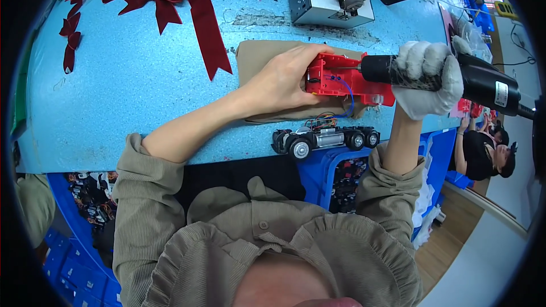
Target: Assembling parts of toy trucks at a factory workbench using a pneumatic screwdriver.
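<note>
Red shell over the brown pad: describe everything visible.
The red shell looks like hollow moulded plastic, open side up, with a clear piece near its right end. A blue wire runs from inside it toward the black chassis. It lies over the brown pad, left end in the left grip; the power screwdriver points its bit inside, contact unclear.

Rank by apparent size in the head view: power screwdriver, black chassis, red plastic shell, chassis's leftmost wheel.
1. Power screwdriver
2. Black chassis and red plastic shell: too close to rank; the left hand covers part of the shell
3. Leftmost wheel
</note>
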### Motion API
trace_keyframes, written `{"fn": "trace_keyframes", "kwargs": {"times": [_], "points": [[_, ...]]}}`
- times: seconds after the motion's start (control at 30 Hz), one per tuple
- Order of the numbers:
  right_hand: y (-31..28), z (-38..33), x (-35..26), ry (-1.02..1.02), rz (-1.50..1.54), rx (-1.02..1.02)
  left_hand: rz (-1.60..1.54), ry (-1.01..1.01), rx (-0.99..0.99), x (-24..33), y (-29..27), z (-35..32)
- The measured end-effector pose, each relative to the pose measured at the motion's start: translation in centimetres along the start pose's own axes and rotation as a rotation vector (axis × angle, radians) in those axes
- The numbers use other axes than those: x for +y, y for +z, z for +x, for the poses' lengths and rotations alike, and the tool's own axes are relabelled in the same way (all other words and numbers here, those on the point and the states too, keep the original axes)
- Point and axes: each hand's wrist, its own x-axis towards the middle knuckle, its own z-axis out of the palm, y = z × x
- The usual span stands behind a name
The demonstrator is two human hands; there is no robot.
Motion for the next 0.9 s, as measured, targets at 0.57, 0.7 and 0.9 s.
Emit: {"fn": "trace_keyframes", "kwargs": {"times": [0.57, 0.7, 0.9], "points": [[0.0, 1.7, 0.5, 0.073, -0.222, -0.197, -0.043, -0.007, 0.004, 0.1, 0.0, 0.7], [2.8, 0.4, 2.1, 0.179, -0.106, -0.05, -0.157, -0.133, -0.014, 2.0, -2.0, 0.1], [2.7, -1.7, 1.5, -0.004, -0.244, 0.17, -0.231, 0.023, -0.043, 1.2, 0.6, 0.5]]}}
